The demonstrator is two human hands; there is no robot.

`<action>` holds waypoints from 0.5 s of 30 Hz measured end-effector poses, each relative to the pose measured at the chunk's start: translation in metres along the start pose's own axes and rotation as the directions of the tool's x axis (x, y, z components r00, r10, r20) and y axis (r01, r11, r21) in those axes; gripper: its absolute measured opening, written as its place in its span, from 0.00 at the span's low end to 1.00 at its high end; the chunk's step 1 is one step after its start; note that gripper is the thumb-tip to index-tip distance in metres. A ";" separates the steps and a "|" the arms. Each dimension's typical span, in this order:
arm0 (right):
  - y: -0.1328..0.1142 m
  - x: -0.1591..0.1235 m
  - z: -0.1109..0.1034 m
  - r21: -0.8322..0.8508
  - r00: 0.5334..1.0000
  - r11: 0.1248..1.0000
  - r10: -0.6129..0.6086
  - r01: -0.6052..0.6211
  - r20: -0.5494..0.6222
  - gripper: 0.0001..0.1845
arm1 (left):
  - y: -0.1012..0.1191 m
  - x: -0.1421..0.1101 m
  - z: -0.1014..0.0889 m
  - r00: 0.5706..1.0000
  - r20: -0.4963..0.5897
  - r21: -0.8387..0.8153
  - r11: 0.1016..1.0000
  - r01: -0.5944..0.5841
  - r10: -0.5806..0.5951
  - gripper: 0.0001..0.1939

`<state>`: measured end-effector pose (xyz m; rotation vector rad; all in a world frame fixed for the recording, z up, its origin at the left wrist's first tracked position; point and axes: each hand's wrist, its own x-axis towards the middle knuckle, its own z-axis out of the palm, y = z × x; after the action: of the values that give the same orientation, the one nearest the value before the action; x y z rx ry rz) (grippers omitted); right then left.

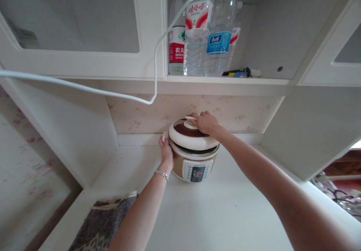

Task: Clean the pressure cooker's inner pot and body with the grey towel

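Note:
A brown and cream electric cooker (194, 164) stands at the back of a white counter (231, 213), against the flowered wall. Its cream lid (191, 136) sits slightly tilted on top. My right hand (205, 122) is closed over the knob of the lid. My left hand (166, 149) grips the cooker's left side handle, a thin bracelet on the wrist. A control panel (197, 173) faces me on the cooker's front.
Above is an open cupboard shelf (225, 80) with several plastic water bottles (197, 29). A white cable (113, 93) hangs across the left. A grey patterned cloth (104, 221) lies at the counter's near left corner. White cabinet walls stand on both sides.

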<state>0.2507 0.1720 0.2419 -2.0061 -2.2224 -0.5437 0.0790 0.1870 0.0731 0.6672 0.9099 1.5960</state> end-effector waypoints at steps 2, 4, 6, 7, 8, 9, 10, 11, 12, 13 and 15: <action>0.007 0.007 -0.005 -0.004 1.000 1.000 0.015 -0.015 -0.027 0.39 | 0.001 0.001 -0.002 1.000 0.022 -0.010 1.000 0.004 -0.004 0.25; 0.015 0.013 -0.009 -0.003 0.997 0.998 0.055 -0.055 -0.061 0.39 | 0.003 0.002 -0.006 0.999 0.047 -0.005 1.000 0.008 -0.007 0.26; 0.025 0.016 -0.013 0.001 0.990 0.994 0.109 -0.109 -0.085 0.38 | 0.005 0.005 -0.010 0.997 0.073 0.020 1.000 0.011 -0.013 0.26; 0.031 0.015 -0.015 0.004 0.986 0.991 0.134 -0.135 -0.098 0.38 | 0.007 0.006 -0.012 0.996 0.087 0.035 0.999 0.017 -0.020 0.26; 0.039 0.014 -0.016 0.011 0.981 0.987 0.161 -0.160 -0.109 0.38 | 0.009 0.007 -0.014 0.994 0.101 0.052 0.998 0.024 -0.029 0.27; 0.047 0.011 -0.017 0.026 0.975 0.982 0.188 -0.187 -0.119 0.37 | 0.011 0.007 -0.015 0.992 0.117 0.066 0.997 0.029 -0.037 0.28; 0.056 0.008 -0.018 0.046 0.967 0.975 0.220 -0.216 -0.126 0.37 | 0.014 0.008 -0.017 0.990 0.138 0.081 0.996 0.031 -0.042 0.28; 0.067 0.004 -0.018 0.070 0.958 0.966 0.256 -0.249 -0.127 0.36 | 0.017 0.008 -0.017 0.986 0.158 0.097 0.995 0.031 -0.047 0.29; 0.079 -0.001 -0.017 0.094 0.948 0.955 0.293 -0.283 -0.121 0.36 | 0.020 0.008 -0.018 0.983 0.178 0.116 0.993 0.031 -0.051 0.29; 0.091 -0.007 -0.017 0.115 0.937 0.941 0.331 -0.319 -0.107 0.35 | 0.023 0.008 -0.018 0.979 0.194 0.139 0.990 0.030 -0.057 0.29; 0.117 -0.020 -0.014 0.140 0.919 0.917 0.387 -0.374 -0.074 0.33 | 0.028 0.007 -0.019 0.973 0.217 0.193 0.980 0.041 -0.083 0.30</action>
<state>0.3650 0.1565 0.2719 -2.2109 -1.6962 -0.4369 0.0470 0.1876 0.0862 0.9221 0.9097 1.3581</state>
